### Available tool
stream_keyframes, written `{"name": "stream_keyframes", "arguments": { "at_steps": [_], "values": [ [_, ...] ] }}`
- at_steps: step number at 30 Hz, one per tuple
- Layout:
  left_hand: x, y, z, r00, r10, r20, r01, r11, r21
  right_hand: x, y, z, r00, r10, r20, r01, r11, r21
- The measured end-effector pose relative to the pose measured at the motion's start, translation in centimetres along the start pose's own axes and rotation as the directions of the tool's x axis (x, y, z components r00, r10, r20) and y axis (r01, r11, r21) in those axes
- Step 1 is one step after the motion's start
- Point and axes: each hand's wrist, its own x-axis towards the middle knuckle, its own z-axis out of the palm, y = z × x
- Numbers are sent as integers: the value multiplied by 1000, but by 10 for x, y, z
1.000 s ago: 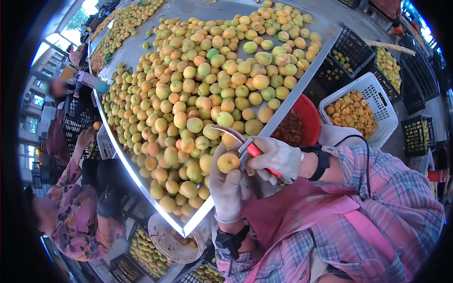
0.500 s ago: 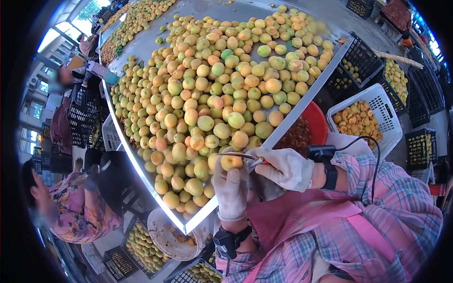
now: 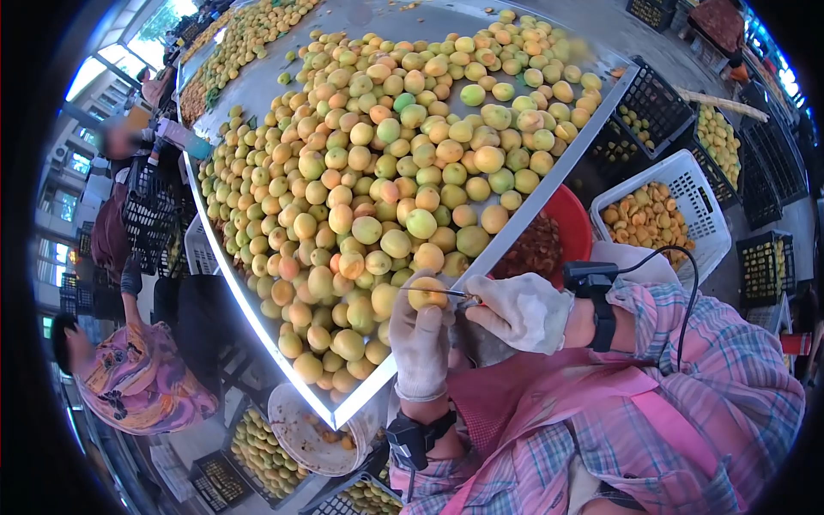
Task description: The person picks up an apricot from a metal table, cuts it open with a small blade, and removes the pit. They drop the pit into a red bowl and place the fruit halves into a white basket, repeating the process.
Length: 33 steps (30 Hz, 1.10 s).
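Close to the table's near edge, my left hand (image 3: 420, 348), in a whitish glove, has its fingers closed round a yellow-orange apricot (image 3: 427, 299). My right hand (image 3: 525, 316), gloved too, grips a small thin-bladed knife (image 3: 446, 292). Its slim metal blade lies across the upper side of the apricot. The right hand's fingers hide most of the handle. Beyond both hands, a heap of apricots (image 3: 365, 228) in green, yellow and orange covers much of the metal-edged table (image 3: 549, 189).
Right of the table are a red basin (image 3: 577, 225) holding brown pits and a white crate (image 3: 714, 210) with apricot halves. A white bucket (image 3: 296, 442) stands below the table corner, beside crates of apricots (image 3: 260, 451). A person in a flowered top (image 3: 142, 382) is at left.
The knife blade has shifted from the apricot's upper edge to across its upper side. My hands stay close together. The person at left has turned and stretched out an arm.
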Motion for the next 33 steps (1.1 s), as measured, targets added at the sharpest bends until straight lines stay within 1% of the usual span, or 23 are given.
{"name": "stream_keyframes", "arguments": {
  "at_steps": [1, 3, 5, 7, 8, 9, 10, 12, 13, 14, 16, 18, 19, 20, 21, 22, 24, 25, 27, 28, 30, 32, 33],
  "values": [
    [0, 1, 0, 1000, -1, 1, 1, 1000, 1, 0, 0, 0, 1000, 4, -5, -4, 1000, -8],
    [0, 5, 3, 994, -96, -44, 101, 986, 132, -1, 2, -1, 999, -30, -38, 31, 999, 29],
    [-1, 5, 14, 996, -75, -40, 80, 988, 131, -1, 4, -1, 995, -60, -74, 65, 996, 67],
    [0, 0, 23, 998, -54, -38, 58, 990, 127, 0, 10, 3, 999, -5, -32, 2, 997, -72],
    [2, -3, 25, 999, -19, -48, 22, 998, 59, 0, 13, 7, 999, -5, -34, 2, 997, -71],
    [3, -6, 26, 998, 14, -60, -15, 1000, -10, -1, 15, 13, 992, -36, -121, 32, 999, -40],
    [6, -11, 26, 998, 14, -58, -15, 1000, -8, -2, 18, 17, 976, -64, -209, 63, 998, -13],
    [11, -21, 26, 997, 64, 35, -57, 983, -173, -2, 22, 19, 969, -75, -234, 75, 997, -7],
    [11, -22, 28, 997, 62, 36, -55, 983, -177, -3, 24, 20, 963, -89, -254, 92, 996, -1],
    [12, -22, 29, 999, 40, 12, -38, 989, -141, -3, 27, 21, 963, -89, -253, 91, 996, -3],
    [12, -15, 34, 1000, 20, -14, -22, 994, -107, -4, 32, 22, 938, -146, -316, 138, 989, -48],
    [10, 6, 43, 998, 43, -39, -37, 989, 146, -2, 23, 3, 937, -181, -298, 160, 983, -93],
    [12, 8, 43, 998, 44, -40, -38, 989, 145, 0, 20, -5, 936, -214, -280, 182, 974, -136],
    [14, 9, 42, 998, 44, -39, -34, 972, 233, 1, 22, -8, 936, -213, -279, 182, 974, -135],
    [16, 10, 41, 998, 43, -37, -29, 948, 318, 2, 25, -10, 972, -139, -190, 127, 989, -75],
    [17, 9, 41, 999, 40, -37, -26, 948, 318, 3, 28, -12, 993, -67, -95, 66, 998, -21],
    [18, 6, 40, 1000, 6, -6, -4, 977, 214, 3, 30, -12, 987, -92, -130, 90, 996, -23],
    [19, 5, 43, 1000, -1, -3, 1, 976, 216, 2, 31, -12, 979, -119, -165, 117, 993, -26],
    [20, 2, 52, 999, -2, -37, 4, 999, 50, 3, 33, -11, 974, -123, -188, 122, 992, -13],
    [22, -4, 54, 999, -3, -35, 5, 999, 49, 4, 35, -10, 969, -132, -210, 135, 991, -2],
    [29, -18, 55, 999, -30, -46, 20, 977, -213, 2, 41, -7, 968, -110, -224, 112, 994, -4],
    [30, -19, 54, 997, -59, -44, 51, 985, -167, 1, 44, -8, 968, -88, -233, 90, 996, -3],
    [30, -19, 52, 997, -41, -58, 36, 996, -83, 1, 45, -11, 972, -89, -218, 86, 996, -23]
  ]
}}
